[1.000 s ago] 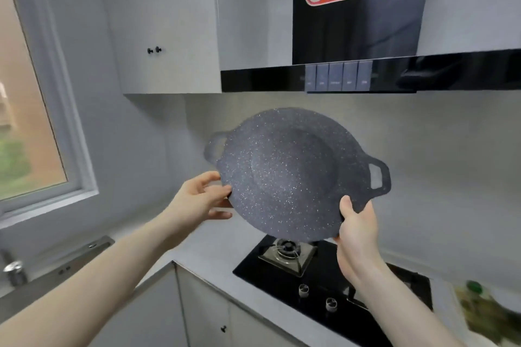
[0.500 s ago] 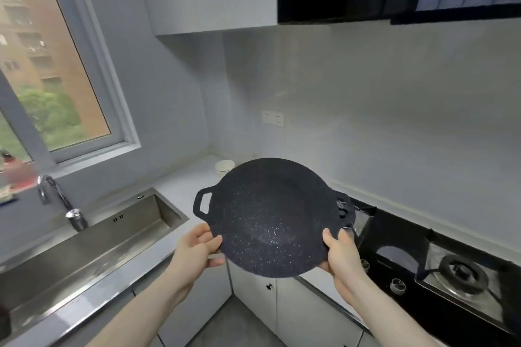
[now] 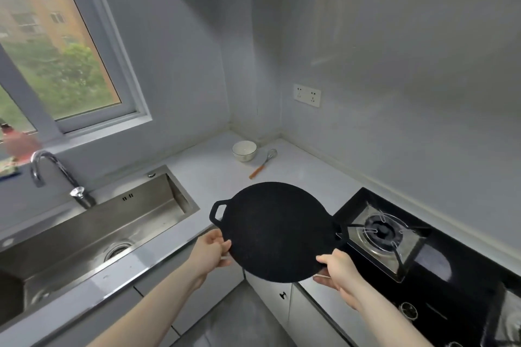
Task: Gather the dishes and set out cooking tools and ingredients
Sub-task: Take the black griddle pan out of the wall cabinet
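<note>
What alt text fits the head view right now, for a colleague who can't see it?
Two bare hands, left hand and right hand, hold a round black griddle pan by its rim above the counter corner, between the steel sink and the gas hob. A white bowl and a whisk lie on the countertop behind.

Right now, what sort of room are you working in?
A home kitchen, most likely: a steel sink with a faucet, a gas hob set into the countertop, and cabinets below.

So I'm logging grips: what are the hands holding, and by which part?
Both hold the black griddle pan by its near rim, not its loop handles: left hand and right hand.
</note>
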